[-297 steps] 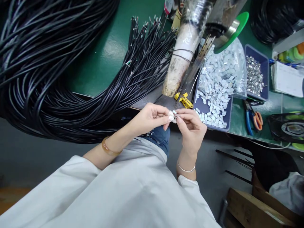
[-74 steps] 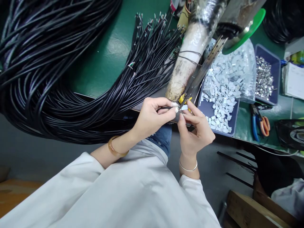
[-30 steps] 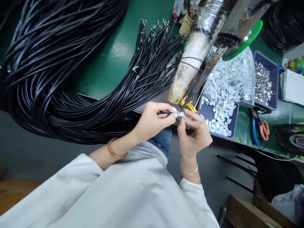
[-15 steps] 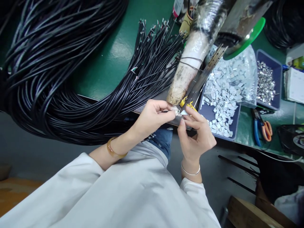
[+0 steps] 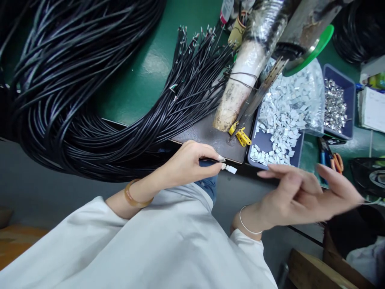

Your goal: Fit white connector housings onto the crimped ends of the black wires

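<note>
My left hand (image 5: 192, 160) is closed in a pinch just off the bench edge, around the end of a black cable. From its fingertips sticks out a small pale connector (image 5: 231, 169), pointing right. My right hand (image 5: 303, 194) is off to the right with fingers apart, slightly blurred, and nothing shows in it. It hovers near the front of a blue-grey tray (image 5: 254, 150) holding many small whitish metal pieces (image 5: 281, 132). Small yellow parts (image 5: 243, 137) of a machine lie behind the left hand's fingertips, at the foot of a white wrapped column (image 5: 233, 94).
A thick bundle of black cables (image 5: 75, 92) curves over the green bench (image 5: 144, 72), its stripped ends fanned at the back. A second tray (image 5: 348, 110) contains shiny metal parts. Pliers with blue and orange handles (image 5: 337, 162) lie right. A cardboard box (image 5: 313, 271) stands below.
My right hand has let go of the connector and swung right, its fingers spreading. My left hand has drawn slightly toward me, bringing the cable end off the machine to the bench edge.
</note>
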Motion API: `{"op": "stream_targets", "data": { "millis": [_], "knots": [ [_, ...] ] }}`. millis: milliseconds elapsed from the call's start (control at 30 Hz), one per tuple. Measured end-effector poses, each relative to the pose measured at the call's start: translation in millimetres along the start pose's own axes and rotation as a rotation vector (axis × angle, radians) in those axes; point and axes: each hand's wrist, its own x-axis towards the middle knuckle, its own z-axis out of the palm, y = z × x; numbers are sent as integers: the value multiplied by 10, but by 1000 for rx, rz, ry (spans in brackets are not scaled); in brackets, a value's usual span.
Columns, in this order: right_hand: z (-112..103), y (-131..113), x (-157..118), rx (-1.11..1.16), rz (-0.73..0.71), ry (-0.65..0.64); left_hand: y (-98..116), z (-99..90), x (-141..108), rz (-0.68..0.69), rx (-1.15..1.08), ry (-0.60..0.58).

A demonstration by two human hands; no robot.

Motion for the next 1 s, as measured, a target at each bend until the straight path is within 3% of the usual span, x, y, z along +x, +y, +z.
{"op": "stream_targets", "data": {
  "millis": [100,233,267,367,533,700,800,867,933,1000],
  "knots": [
    [91,79,164,-63,18,-40,-3,-144,-74,90,46,186],
    [188,237,312,-168,53,-63,-114,-440,4,294,260,747],
    [198,273,339,-196,59,-81,-150,-512,45,360,369,837],
    [195,338,434,-257,64,-183,-224,-658,146,300,557,897],
    [139,303,618,-414,23,-337,-258,-697,142,328,643,1038],
    [130,251,744,-612,-34,-419,-216,-651,47,241,420,857],
    [133,273,774,-557,-33,-417,-51,-591,-111,312,303,663],
    [128,308,768,-482,-13,-401,93,-552,-256,420,249,343],
    [125,350,741,-426,12,-371,220,-516,-390,456,316,-167],
    [132,394,704,-397,17,-340,308,-476,-476,433,396,-573]
  ]
}}
